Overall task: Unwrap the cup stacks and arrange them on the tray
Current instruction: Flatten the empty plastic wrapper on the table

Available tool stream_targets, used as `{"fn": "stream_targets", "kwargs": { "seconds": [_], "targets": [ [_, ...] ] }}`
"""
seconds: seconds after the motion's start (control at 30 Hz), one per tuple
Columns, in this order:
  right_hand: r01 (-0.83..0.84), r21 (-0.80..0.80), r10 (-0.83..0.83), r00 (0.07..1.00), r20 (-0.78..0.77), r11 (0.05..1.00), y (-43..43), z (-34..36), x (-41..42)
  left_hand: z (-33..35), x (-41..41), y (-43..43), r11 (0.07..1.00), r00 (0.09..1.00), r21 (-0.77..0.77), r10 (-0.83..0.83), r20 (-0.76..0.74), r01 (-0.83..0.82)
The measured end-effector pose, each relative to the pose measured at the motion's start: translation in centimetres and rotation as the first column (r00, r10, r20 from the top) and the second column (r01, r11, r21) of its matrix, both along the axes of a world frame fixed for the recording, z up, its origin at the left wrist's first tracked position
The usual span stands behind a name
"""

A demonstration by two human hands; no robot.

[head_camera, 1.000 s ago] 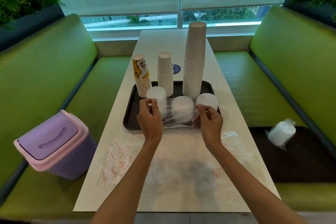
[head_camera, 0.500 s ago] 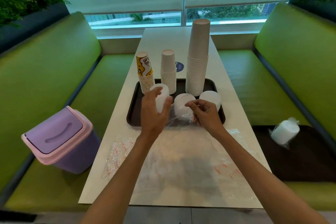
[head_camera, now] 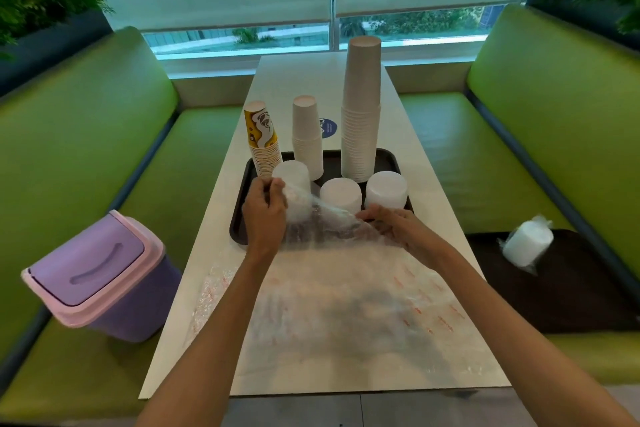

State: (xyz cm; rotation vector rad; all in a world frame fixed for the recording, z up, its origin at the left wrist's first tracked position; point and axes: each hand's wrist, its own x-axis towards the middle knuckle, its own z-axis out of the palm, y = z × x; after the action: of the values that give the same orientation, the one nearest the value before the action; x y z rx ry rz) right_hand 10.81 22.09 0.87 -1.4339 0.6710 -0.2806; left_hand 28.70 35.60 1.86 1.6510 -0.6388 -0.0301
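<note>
Soft window daylight, faint arm shadows, wide-angle edge bending

Cup stacks [head_camera: 360, 114] crowd tray [head_camera: 239, 218] rear; far table [head_camera: 301, 80] beyond — bare.

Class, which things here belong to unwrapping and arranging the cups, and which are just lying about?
Job: tray, tall stack, white stack, yellow stack, short stacks, wrap in left hand and right hand, wrapped stack at right.
Lying about: bin, plants, sticker.
</note>
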Motion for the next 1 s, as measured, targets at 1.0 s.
{"fn": "stream_targets", "kwargs": {
  "seconds": [1.0],
  "targets": [
    [0.332,0.32,-0.405,0.893,0.196,0.887,-1.2,-1.4,-0.3,-4.0,1.0,2.7,0.989,0.976,-0.022,0.143,-0.166,-0.148]
  ]
}}
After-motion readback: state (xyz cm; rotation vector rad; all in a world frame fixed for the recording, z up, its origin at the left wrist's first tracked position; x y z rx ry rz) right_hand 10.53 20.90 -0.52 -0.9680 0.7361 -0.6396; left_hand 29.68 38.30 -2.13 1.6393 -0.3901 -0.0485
